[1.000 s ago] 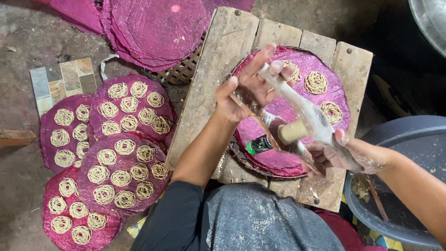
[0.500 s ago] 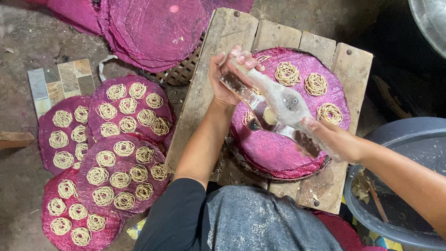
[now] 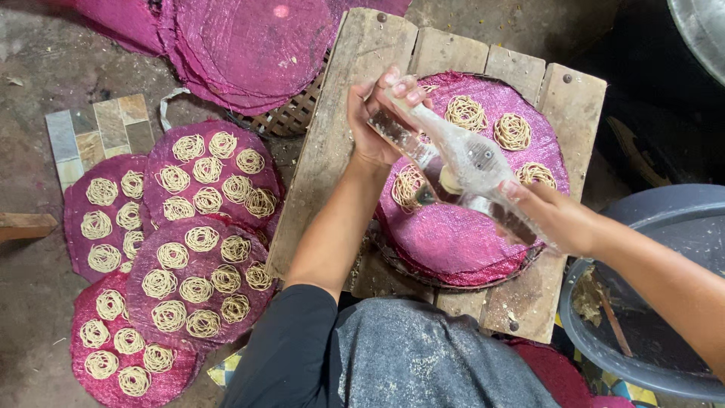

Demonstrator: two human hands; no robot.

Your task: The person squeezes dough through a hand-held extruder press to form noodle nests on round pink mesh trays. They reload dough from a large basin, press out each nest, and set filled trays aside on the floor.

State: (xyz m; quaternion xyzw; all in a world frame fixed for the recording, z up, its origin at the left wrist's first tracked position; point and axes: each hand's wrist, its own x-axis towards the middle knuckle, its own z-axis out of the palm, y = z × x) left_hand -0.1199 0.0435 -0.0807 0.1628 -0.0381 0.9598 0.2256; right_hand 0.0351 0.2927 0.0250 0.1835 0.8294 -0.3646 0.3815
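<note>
The person's left hand (image 3: 375, 113) is closed around the far end of a long noodle press (image 3: 461, 166) wrapped in clear plastic, fingers curled over its top. The right hand (image 3: 559, 219) is closed on the near end of the same press, thumb lying along it. The press lies slanted above a round magenta mat (image 3: 461, 242), which rests on a woven tray on a low wooden desk (image 3: 325, 151).

A pale noodle coil (image 3: 409, 187) sits on the mat right under the middle of the press. Three more coils (image 3: 513, 131) lie on the mat's far half, well apart from each other.

To the left of the desk, on the floor (image 3: 38, 332), four filled mats (image 3: 198, 279) overlap one another, each covered with rows of coils. Beyond the desk's far left corner is a heap of bare magenta mats (image 3: 249, 45) over a brown basket. A grey tub (image 3: 680, 219) stands just to the right of the desk, with a stick and some scraps in it. The person's dark sleeve and grey trousers fill the near edge of the view.
</note>
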